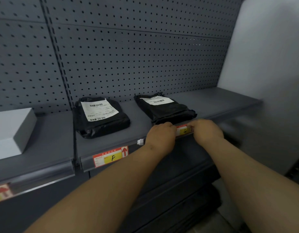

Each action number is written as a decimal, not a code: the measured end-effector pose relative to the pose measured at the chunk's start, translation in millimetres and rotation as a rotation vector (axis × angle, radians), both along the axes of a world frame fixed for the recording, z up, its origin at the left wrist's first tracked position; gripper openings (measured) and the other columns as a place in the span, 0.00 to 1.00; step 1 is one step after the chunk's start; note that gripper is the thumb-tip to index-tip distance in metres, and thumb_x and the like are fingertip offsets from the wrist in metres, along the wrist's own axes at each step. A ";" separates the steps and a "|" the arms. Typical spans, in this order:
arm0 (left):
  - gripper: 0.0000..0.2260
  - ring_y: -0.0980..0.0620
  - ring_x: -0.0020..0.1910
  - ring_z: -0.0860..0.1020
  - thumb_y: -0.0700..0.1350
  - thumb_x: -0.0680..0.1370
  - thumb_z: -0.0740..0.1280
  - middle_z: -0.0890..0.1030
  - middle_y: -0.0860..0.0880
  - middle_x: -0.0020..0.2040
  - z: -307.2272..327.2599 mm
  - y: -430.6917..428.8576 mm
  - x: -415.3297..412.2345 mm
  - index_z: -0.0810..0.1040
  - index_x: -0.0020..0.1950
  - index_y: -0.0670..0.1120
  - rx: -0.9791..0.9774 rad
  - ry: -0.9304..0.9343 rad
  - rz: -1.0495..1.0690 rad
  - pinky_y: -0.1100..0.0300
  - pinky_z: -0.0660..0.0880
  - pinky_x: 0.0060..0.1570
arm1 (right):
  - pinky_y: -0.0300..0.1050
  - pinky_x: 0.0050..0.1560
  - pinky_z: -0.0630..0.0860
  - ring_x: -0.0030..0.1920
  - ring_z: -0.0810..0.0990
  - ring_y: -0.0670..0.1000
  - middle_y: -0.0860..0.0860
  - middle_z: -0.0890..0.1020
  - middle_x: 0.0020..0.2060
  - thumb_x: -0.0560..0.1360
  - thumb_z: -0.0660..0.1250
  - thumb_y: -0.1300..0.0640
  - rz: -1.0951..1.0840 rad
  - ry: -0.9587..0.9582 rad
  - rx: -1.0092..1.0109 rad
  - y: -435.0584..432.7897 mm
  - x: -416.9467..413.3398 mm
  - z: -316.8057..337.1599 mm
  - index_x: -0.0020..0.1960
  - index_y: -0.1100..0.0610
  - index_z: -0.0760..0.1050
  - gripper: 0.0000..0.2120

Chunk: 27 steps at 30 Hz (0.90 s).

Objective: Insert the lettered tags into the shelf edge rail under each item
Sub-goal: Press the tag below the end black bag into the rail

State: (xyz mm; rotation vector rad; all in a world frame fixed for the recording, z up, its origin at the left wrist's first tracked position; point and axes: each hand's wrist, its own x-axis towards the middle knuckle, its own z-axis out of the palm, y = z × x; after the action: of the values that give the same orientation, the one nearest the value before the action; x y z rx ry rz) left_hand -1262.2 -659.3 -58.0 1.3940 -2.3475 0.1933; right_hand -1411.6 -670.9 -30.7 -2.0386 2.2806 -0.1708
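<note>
Seating the G tag (184, 131) in the rail (205, 132).
The left hand (159, 136) and right hand (206, 130) pinch its ends, the tag between the fingertips below the right parcel (163, 107); next, press it flush.

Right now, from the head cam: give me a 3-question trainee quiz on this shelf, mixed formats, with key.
1. True or false: the F tag already sits in the shelf edge rail.
2. Which letter is on the tag between the left hand and right hand? A) E B) G C) H
3. Fill in: the parcel behind the F tag is wrapped in ___ plastic.

Key: 1 true; 2 B; 3 black.
</note>
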 end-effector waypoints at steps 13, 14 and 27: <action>0.13 0.44 0.53 0.75 0.40 0.75 0.64 0.75 0.45 0.58 1.1 0.4 0.6 0.74 0.60 0.43 -0.003 -0.039 0.006 0.52 0.71 0.52 | 0.54 0.65 0.69 0.65 0.69 0.58 0.56 0.69 0.67 0.75 0.60 0.63 0.023 0.011 -0.048 1.0 -2.1 -6.1 0.70 0.47 0.64 0.26; 0.13 0.44 0.53 0.75 0.40 0.75 0.64 0.75 0.45 0.58 0.9 0.3 0.7 0.74 0.59 0.43 -0.006 -0.046 0.003 0.52 0.71 0.51 | 0.54 0.65 0.69 0.65 0.69 0.58 0.56 0.68 0.67 0.76 0.59 0.62 0.012 -0.008 -0.036 0.3 -2.8 -6.5 0.70 0.46 0.63 0.25; 0.13 0.45 0.53 0.74 0.40 0.75 0.63 0.74 0.45 0.58 -0.9 2.4 0.3 0.73 0.60 0.42 -0.022 -0.074 0.005 0.53 0.70 0.52 | 0.55 0.67 0.67 0.66 0.67 0.60 0.58 0.65 0.70 0.79 0.53 0.54 -0.085 -0.144 0.045 -6.5 -5.4 -14.0 0.72 0.47 0.61 0.21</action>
State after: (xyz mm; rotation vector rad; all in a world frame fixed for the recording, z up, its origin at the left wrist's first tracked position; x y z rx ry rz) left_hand -1262.0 -656.9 -58.9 1.4051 -2.3940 0.2756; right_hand -1417.0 -677.4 -44.7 -1.8444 2.2632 -0.2600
